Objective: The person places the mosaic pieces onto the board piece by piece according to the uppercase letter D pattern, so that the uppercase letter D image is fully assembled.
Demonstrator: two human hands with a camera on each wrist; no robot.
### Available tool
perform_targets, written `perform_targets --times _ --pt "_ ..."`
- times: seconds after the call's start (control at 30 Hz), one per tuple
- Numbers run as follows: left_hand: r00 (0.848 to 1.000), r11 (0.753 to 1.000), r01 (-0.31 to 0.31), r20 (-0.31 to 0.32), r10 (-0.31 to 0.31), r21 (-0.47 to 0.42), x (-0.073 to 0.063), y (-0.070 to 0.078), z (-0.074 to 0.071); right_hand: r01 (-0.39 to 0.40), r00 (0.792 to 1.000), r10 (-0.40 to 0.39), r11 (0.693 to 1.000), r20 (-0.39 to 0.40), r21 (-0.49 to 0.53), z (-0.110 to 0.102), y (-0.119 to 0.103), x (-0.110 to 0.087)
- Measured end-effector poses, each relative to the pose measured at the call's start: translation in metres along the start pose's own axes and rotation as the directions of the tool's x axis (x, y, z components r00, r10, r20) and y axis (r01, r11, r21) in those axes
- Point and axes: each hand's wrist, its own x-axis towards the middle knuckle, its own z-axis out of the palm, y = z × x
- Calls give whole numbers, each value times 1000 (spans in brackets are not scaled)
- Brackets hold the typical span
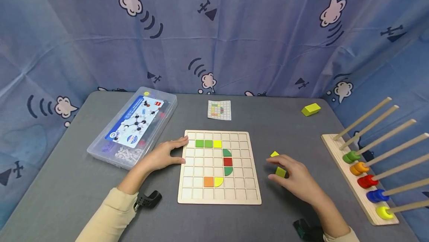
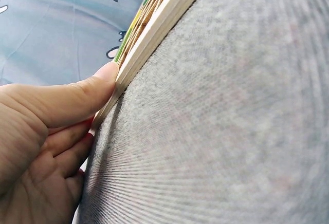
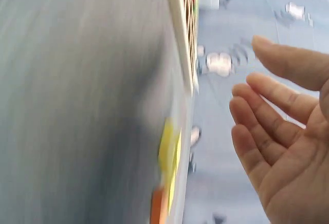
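A square wooden grid board (image 1: 194,193) lies on the grey table with green, yellow, red and orange square and quarter-round tiles in some cells. My left hand (image 1: 164,155) rests at its left edge, index finger near the far corner and thumb lower down. In the left wrist view the thumb (image 2: 77,98) touches the board's side (image 2: 141,54). To the right of the board, my right hand (image 1: 296,178) hovers with fingers loosely bent and nothing between them. Below it are a yellow piece (image 1: 274,154) and a yellow-green block (image 1: 280,172). The right wrist view also shows an orange piece (image 3: 158,206).
A printed pattern card (image 1: 219,110) lies behind the board. On the left sits a clear plastic box (image 1: 161,123) with a molecule label. A yellow-green block (image 1: 311,109) lies at the back right. A wooden peg stand (image 1: 346,169) with coloured rings stands along the right edge.
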Motion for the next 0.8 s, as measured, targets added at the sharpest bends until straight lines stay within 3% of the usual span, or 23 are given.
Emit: perform_targets --times 0.2,0.43,0.67,0.8 --pt "1000 1000 -15 -8 15 10 1 0 0 -133 990 134 991 51 -12 -21 31 -15" --pt "1000 1000 -5 -6 5 9 0 1 1 -200 977 200 980 71 -12 -28 72 -28" --pt "1000 1000 -5 -6 5 -7 -1 1 1 -239 962 238 971 133 -4 -23 83 -30" --pt "1000 1000 -13 -9 13 5 0 -1 1 -220 968 219 976 120 -10 -19 86 -29"
